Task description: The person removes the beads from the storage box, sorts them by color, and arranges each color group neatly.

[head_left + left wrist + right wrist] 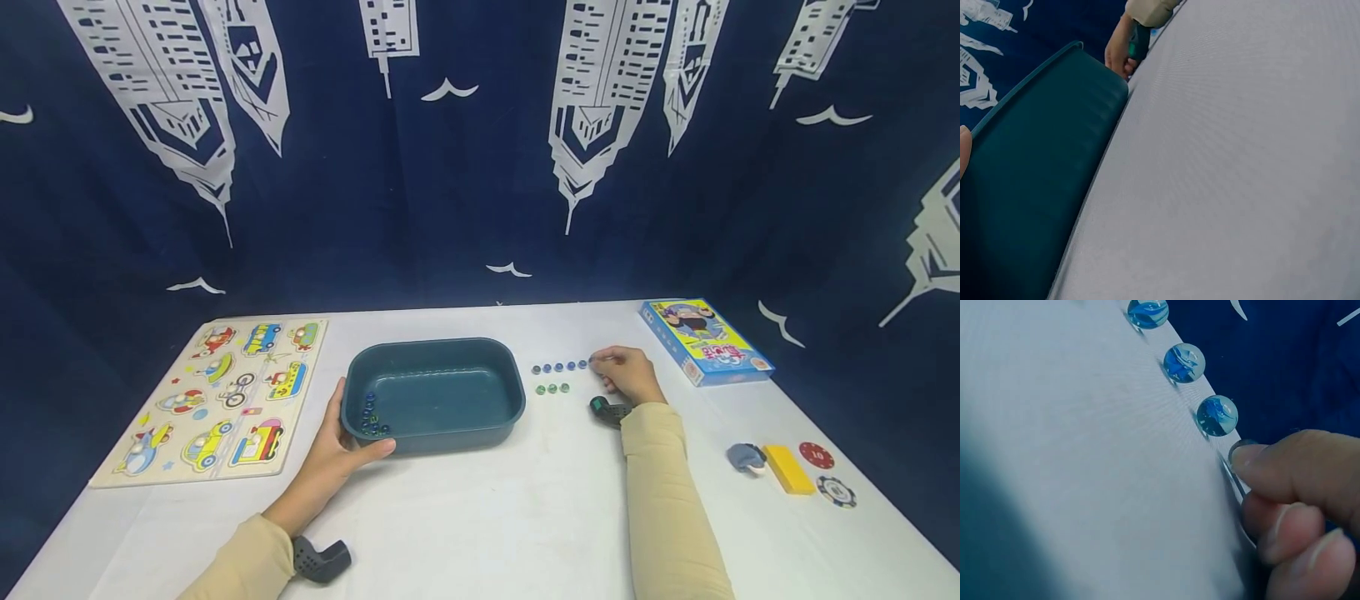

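Note:
A dark teal plastic basin [450, 440] stands at mid-table, with several dark blue marbles [370, 408] and a greenish one gathered in its left front corner. My left hand [333, 454] grips the basin's left end, thumb along the near wall and fingers round the outer side. Right of the basin lies a row of blue-swirled marbles [558, 367], seen closely as glass marbles [1217, 415] in the right wrist view. At the row's right end my right hand [628, 375] pinches a marble [1239, 450], mostly hidden by the fingers. Three green marbles [552, 388] form a shorter row in front.
A wooden picture puzzle board [217, 400] lies at the left. On the right are a blue game box [705, 342], a small grey-blue object [746, 457], a yellow block [788, 469], a red chip [816, 455] and a black-and-white chip [836, 492]. A dark blue curtain [450, 208] hangs behind the table.

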`<state>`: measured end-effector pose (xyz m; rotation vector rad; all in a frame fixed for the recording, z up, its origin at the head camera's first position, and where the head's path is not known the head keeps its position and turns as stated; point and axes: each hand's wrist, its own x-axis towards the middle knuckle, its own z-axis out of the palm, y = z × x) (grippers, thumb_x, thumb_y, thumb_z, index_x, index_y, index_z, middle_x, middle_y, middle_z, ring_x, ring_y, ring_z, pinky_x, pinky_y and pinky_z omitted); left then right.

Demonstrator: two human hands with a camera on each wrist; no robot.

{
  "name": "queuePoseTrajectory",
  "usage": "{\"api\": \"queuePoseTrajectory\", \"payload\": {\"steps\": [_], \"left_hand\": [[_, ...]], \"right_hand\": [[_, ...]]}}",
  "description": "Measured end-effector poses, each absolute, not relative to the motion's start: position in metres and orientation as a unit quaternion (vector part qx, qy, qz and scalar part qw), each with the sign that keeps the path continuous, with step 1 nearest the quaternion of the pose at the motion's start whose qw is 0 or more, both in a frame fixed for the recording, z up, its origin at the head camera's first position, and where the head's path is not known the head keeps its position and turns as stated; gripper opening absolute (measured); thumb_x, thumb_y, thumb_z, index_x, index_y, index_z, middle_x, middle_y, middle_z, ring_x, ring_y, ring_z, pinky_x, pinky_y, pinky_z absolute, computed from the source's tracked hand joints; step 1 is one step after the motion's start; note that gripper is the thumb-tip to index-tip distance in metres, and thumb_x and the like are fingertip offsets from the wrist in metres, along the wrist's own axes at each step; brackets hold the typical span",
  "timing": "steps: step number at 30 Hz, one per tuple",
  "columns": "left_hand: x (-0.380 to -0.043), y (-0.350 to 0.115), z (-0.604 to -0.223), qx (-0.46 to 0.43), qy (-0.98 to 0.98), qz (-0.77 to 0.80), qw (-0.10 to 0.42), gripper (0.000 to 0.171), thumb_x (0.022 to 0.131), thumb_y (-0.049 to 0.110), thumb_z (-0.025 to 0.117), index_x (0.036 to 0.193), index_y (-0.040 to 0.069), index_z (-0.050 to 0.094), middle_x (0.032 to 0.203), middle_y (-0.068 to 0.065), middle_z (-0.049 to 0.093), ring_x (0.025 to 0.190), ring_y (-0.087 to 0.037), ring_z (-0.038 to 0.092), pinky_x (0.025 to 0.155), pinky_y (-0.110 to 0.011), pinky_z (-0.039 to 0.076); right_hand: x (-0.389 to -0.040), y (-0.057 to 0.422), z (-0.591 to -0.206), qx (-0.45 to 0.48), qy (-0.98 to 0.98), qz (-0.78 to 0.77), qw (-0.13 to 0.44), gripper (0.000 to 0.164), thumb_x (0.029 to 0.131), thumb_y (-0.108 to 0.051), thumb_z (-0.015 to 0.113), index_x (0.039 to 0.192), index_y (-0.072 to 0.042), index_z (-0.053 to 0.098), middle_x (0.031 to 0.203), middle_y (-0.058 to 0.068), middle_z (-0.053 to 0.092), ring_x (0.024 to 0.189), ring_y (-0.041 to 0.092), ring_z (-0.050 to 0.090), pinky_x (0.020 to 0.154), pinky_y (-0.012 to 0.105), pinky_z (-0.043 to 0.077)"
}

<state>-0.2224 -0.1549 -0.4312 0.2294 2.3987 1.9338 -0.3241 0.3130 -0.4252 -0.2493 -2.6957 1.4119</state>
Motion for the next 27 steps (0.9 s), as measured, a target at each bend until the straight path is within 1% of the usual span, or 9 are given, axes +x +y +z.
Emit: {"api": "queuePoseTrajectory", "payload": {"steps": [5,9,11,14,17,20,27], "left_hand": [[-0.223,-0.155,-0.431,0.075,0.776,0.626,0.024,0.123,0.08,0.02,0.083,0.16,0.022,-0.011,0.167,-0.004,-0.007,0.153,-0.03,-0.006,0.123,-0.052,0.003],[-0.223,-0.154,-0.43,0.076,0.775,0.627,0.024,0.123,0.08,0.019,0.083,0.16,0.021,-0.011,0.167,-0.005,-0.008,0.153,-0.03,-0.006,0.123,-0.051,0.003],[-0.222,-0.154,-0.43,0.077,0.774,0.628,0.023,0.123,0.08,0.018,0.083,0.16,0.021,-0.011,0.167,-0.005,-0.008,0.153,-0.03,-0.006,0.123,-0.051,0.003],[-0.222,-0.155,-0.43,0.078,0.771,0.632,0.022,0.123,0.08,0.018,0.083,0.16,0.021,-0.011,0.167,-0.005,-0.008,0.153,-0.03,-0.006,0.123,-0.051,0.002],[-0.223,-0.156,-0.43,0.077,0.771,0.632,0.019,0.123,0.08,0.019,0.084,0.16,0.021,-0.011,0.167,-0.005,-0.008,0.153,-0.03,-0.006,0.123,-0.051,0.002],[-0.224,-0.156,-0.432,0.076,0.77,0.633,0.018,0.124,0.08,0.019,0.084,0.16,0.021,-0.01,0.167,-0.005,-0.007,0.153,-0.03,-0.006,0.123,-0.051,0.002],[-0.226,-0.155,-0.434,0.078,0.764,0.641,0.018,0.124,0.078,0.02,0.085,0.16,0.021,-0.009,0.168,-0.004,-0.006,0.153,-0.029,-0.005,0.123,-0.05,0.001]], "right_hand": [[-0.324,0.312,-0.424,-0.081,-0.884,0.459,0.04,0.032,0.093,-0.017,0.067,0.119,0.003,0.066,0.072,0.001,0.062,0.06,0.011,0.058,0.056,0.021,0.053],[-0.324,0.312,-0.419,-0.087,-0.874,0.477,0.034,0.038,0.095,-0.018,0.065,0.127,0.001,0.062,0.07,0.0,0.061,0.056,0.009,0.058,0.053,0.02,0.052],[-0.323,0.312,-0.413,-0.087,-0.861,0.499,0.041,0.041,0.096,-0.018,0.063,0.132,0.001,0.059,0.072,0.003,0.061,0.055,0.008,0.056,0.052,0.02,0.051],[-0.324,0.307,-0.4,-0.072,-0.844,0.528,0.064,0.042,0.097,-0.017,0.06,0.135,0.001,0.057,0.083,0.012,0.063,0.055,0.007,0.054,0.052,0.019,0.05],[-0.325,0.295,-0.385,-0.035,-0.845,0.527,0.08,0.039,0.098,-0.016,0.059,0.133,0.001,0.059,0.095,0.021,0.064,0.056,0.008,0.053,0.054,0.02,0.05],[-0.326,0.279,-0.37,0.017,-0.852,0.518,0.073,0.036,0.097,-0.014,0.058,0.13,0.002,0.061,0.101,0.025,0.065,0.059,0.01,0.054,0.056,0.021,0.051],[-0.324,0.236,-0.348,0.126,-0.85,0.511,0.024,0.032,0.097,-0.013,0.06,0.125,0.001,0.064,0.101,0.022,0.066,0.067,0.015,0.057,0.059,0.026,0.055]]}}
